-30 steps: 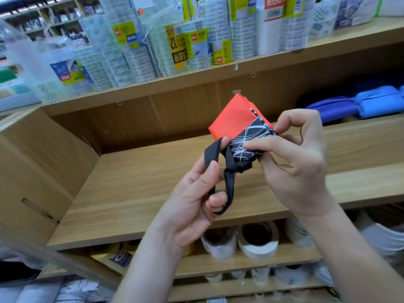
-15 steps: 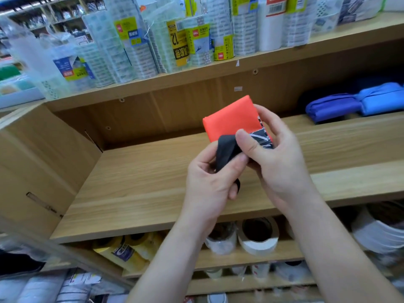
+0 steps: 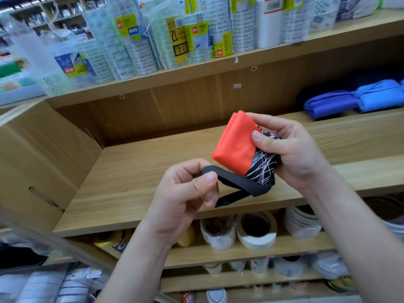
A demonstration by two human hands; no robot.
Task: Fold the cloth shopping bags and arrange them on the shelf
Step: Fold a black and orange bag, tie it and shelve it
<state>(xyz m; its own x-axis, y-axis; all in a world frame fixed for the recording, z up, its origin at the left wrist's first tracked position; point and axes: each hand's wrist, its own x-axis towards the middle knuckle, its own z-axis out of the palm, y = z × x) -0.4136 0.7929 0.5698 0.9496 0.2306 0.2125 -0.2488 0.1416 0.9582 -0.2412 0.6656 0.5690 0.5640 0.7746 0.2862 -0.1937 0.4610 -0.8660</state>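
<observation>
A folded orange cloth bag (image 3: 235,145) with a black end marked by white lines is held above the wooden shelf (image 3: 135,171). My right hand (image 3: 290,149) grips the bundle, thumb pressed on its front. Its black strap (image 3: 236,184) loops out to the lower left, where my left hand (image 3: 185,193) pinches the loop between thumb and fingers. Two folded blue bags (image 3: 354,100) lie at the right end of the same shelf.
The shelf above holds wrapped stacks of tape rolls (image 3: 196,33) and clear plastic packs. Below the wooden shelf stand white tape rolls (image 3: 255,231). A wooden side panel (image 3: 43,162) closes the shelf on the left.
My left hand has pulled the black strap out to the lower left, away from the bundle. My right hand has turned the orange bundle so its black end faces down and right.
</observation>
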